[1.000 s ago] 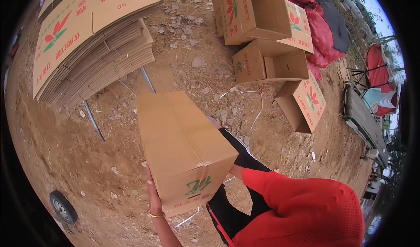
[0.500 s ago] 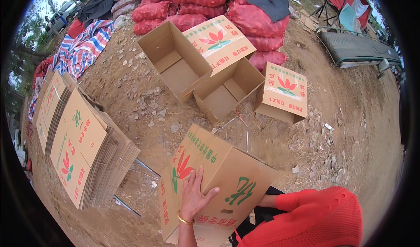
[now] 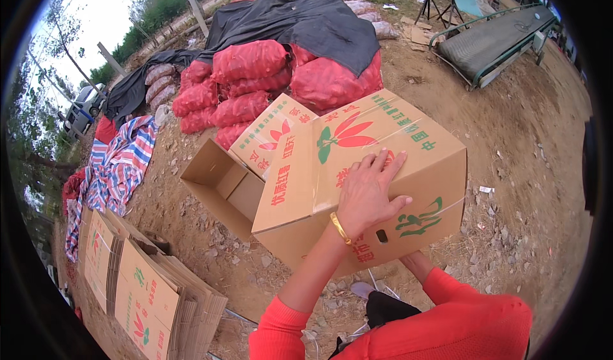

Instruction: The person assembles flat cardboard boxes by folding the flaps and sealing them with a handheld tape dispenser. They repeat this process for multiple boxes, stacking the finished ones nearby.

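A large brown cardboard box (image 3: 300,197), printed in red and green and taped across its upper face, is held off the ground in front of me. My left hand (image 3: 375,191), with a gold bracelet at the wrist, bears on its near upper edge. Its fingers lie over the upper face, and the thumb rests by the near side with the oval handle hole. My right forearm (image 3: 416,265) passes beneath the box, which hides the right hand and its fingers. Just beyond stand an upright box (image 3: 271,133) and an open-topped box (image 3: 233,191), both partly covered by the held one.
Flattened cardboard boxes (image 3: 150,296) stand stacked at the lower left. Behind, red mesh sacks (image 3: 249,63) are piled under a dark cover (image 3: 306,25). A striped sheet (image 3: 121,162) lies at left. A conveyor-like frame (image 3: 495,41) stands far right on bare soil.
The box has risen and moved forward and right in my hands, turning so its printed face points up. It now hides other boxes behind it. The view has tilted up.
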Tool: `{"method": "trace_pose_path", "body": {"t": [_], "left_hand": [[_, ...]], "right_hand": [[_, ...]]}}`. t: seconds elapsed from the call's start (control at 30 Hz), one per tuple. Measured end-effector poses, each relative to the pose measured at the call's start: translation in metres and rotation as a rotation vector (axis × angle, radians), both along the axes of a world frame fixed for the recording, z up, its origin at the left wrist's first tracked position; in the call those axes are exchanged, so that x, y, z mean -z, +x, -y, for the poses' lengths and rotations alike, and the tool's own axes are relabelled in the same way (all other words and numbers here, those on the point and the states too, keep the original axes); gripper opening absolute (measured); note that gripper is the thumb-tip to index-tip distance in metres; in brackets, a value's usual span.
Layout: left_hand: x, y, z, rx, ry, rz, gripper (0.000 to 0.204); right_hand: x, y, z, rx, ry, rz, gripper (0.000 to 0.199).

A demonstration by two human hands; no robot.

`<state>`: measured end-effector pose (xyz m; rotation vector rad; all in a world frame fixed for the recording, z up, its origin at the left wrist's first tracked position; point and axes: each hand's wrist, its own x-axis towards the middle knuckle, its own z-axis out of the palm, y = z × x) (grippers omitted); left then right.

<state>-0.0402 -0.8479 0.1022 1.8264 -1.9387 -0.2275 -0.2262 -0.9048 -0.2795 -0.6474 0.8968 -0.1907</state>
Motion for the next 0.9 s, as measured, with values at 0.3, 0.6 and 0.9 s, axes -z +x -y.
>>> {"method": "trace_pose_path", "body": {"t": [0.3,0.6,0.9], "left_hand": [[0.195,0.030,0.115,-0.173,0.150,0.287,0.072],[0.368,-0.013,0.089,-0.034,0.333,0.755,0.069],[0.323,0.033,0.137,-0.255,0.221,0.541,0.065]], "right_hand": [[-0.009,0.021,-0.022,-0.114,0.199,-0.164,0.039],[0.003,-0.133,-0.074,0.049,0.093,-0.381,0.039],[-0.026,-0.135,-0.069,0.075,-0.026,-0.446,0.039]]}}
